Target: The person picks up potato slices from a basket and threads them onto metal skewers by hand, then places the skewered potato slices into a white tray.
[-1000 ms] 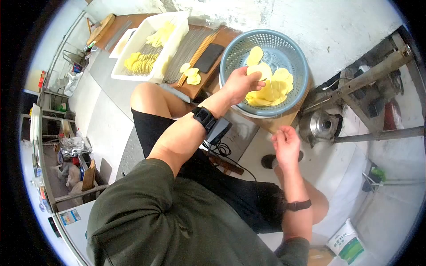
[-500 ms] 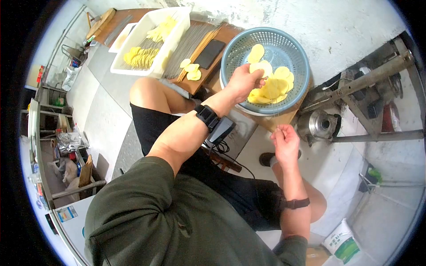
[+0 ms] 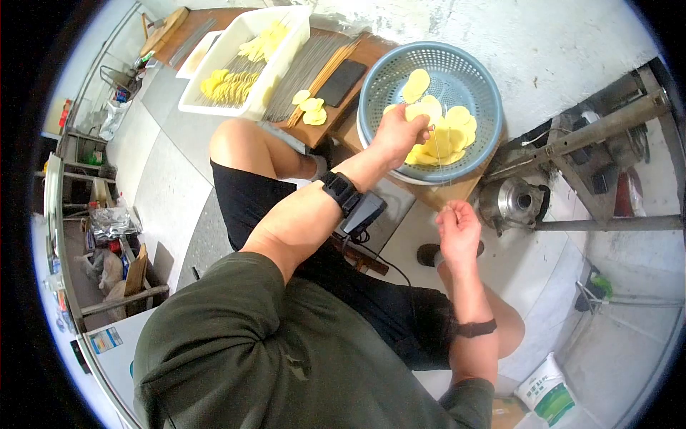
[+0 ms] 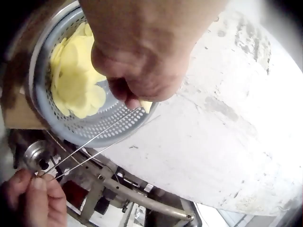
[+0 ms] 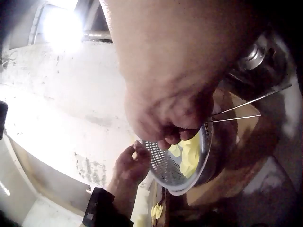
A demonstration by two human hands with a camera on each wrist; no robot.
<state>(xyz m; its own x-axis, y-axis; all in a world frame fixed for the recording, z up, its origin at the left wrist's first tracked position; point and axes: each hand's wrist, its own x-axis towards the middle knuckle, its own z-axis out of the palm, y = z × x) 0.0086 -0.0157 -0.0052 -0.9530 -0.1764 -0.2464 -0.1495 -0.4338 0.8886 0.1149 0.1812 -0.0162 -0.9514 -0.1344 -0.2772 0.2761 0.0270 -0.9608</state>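
Observation:
My left hand [image 3: 401, 137] is over the blue colander [image 3: 480, 75], thumb and fingers pinching a thin yellow potato slice [image 4: 147, 107]. Two thin metal skewers [image 4: 92, 143] run side by side from that slice to my right hand [image 3: 459, 230]. The right hand pinches them between thumb and fingertips, just outside the colander's near rim. Its own wrist view shows the skewers [image 5: 246, 117] sticking out past the hand. Loose potato slices [image 3: 457, 132] lie heaped in the colander, partly hidden behind the left hand.
Left of the colander, a white tub [image 3: 191, 102] holds rows of threaded slices. Beside it lie metal skewers [image 3: 304, 68], bamboo sticks [image 3: 330, 71], a black phone [image 3: 340, 82] and a few slices [image 3: 312, 112]. A metal kettle [image 3: 516, 202] and a metal frame [image 3: 593, 129] stand right.
The head view has shifted slightly. My left hand has edged a little toward my right hand, still pinching the slice; the right hand keeps its hold on the skewers.

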